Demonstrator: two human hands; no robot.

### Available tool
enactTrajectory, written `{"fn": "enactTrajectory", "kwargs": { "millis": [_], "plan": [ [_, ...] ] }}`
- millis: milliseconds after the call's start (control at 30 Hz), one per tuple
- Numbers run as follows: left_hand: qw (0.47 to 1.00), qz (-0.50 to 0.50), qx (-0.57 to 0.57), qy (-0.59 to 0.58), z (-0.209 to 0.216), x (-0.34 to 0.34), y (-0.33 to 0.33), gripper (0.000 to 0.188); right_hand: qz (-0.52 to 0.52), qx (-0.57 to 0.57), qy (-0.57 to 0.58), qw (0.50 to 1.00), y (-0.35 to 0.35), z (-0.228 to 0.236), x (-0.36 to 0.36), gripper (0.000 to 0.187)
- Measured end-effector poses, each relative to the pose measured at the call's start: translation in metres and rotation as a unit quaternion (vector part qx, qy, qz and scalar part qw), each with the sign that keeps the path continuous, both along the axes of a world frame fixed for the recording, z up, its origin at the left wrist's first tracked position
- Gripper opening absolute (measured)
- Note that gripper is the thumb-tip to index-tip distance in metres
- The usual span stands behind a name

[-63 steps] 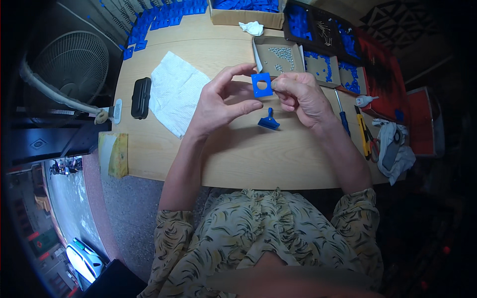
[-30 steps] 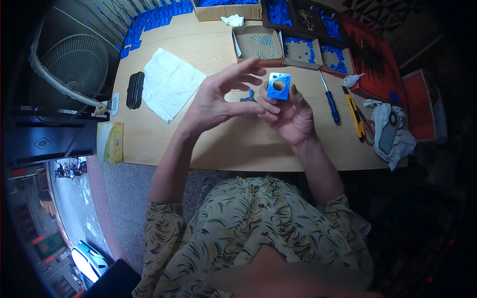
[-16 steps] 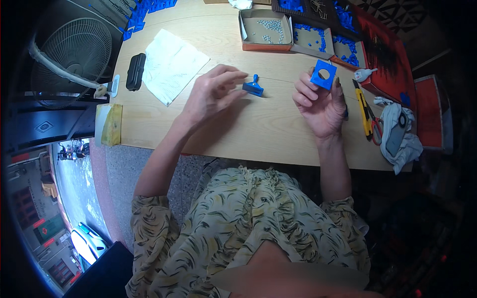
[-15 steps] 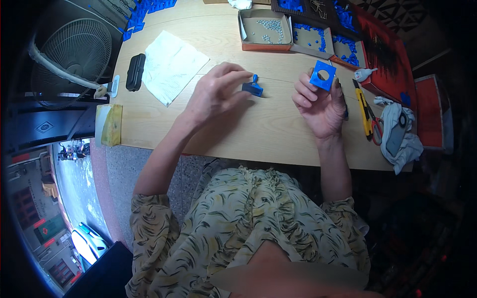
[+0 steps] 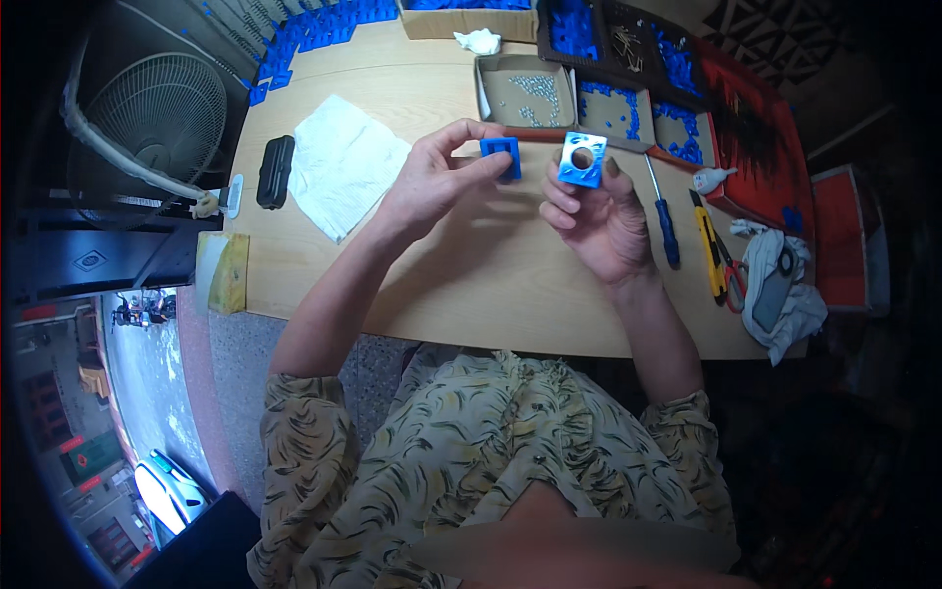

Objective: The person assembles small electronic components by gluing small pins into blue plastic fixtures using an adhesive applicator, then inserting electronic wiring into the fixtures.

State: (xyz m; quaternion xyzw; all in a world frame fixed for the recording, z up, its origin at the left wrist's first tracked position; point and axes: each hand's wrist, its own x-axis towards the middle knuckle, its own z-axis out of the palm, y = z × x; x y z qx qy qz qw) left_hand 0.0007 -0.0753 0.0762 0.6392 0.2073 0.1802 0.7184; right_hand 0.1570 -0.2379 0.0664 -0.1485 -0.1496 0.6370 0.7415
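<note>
My left hand [image 5: 432, 185] pinches a small blue plastic frame [image 5: 514, 161] with a rectangular opening between thumb and fingers, raised above the wooden table. Close to its right, my right hand [image 5: 610, 234] grips a blue square plastic block [image 5: 581, 180] by its lower part. A round hole goes through that block, and light glints off its face. The two pieces are apart, with a narrow gap between them. On the table beside my right hand lies a screwdriver [image 5: 668, 236] with a dark blue handle.
Shallow boxes with small metal screws [image 5: 538, 90] and blue parts [image 5: 677, 147] line the far right. A yellow cutter [image 5: 708, 250], red-handled scissors [image 5: 734, 278] and a cloth [image 5: 800, 316] lie at right. A white sheet [image 5: 345, 167] and black case [image 5: 276, 172] lie at left.
My left hand has picked the small blue piece up off the table. My right hand has brought the square block leftward, nearer to it, and the screwdriver now shows.
</note>
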Motion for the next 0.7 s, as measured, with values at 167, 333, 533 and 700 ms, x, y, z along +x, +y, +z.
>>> {"fn": "enactTrajectory", "kwargs": {
  "millis": [167, 333, 533, 700],
  "plan": [
    [0.997, 0.049, -0.062, -0.023, 0.012, -0.006, 0.013, 0.021, 0.021, -0.042, -0.055, 0.997, 0.035, 0.004, -0.011, 0.039],
    [0.999, 0.012, -0.043, -0.006, 0.019, -0.022, 0.034, 0.031, 0.010, -0.062, -0.069, 0.996, 0.063, 0.005, -0.021, 0.035],
    [0.989, -0.058, -0.129, -0.047, 0.021, -0.043, 0.064, 0.047, 0.018, -0.068, -0.091, 0.993, 0.094, 0.003, -0.021, 0.033],
    [0.985, -0.033, -0.165, -0.044, 0.018, -0.040, 0.079, 0.047, 0.025, -0.089, -0.112, 0.989, 0.114, 0.007, -0.014, 0.027]
  ]
}}
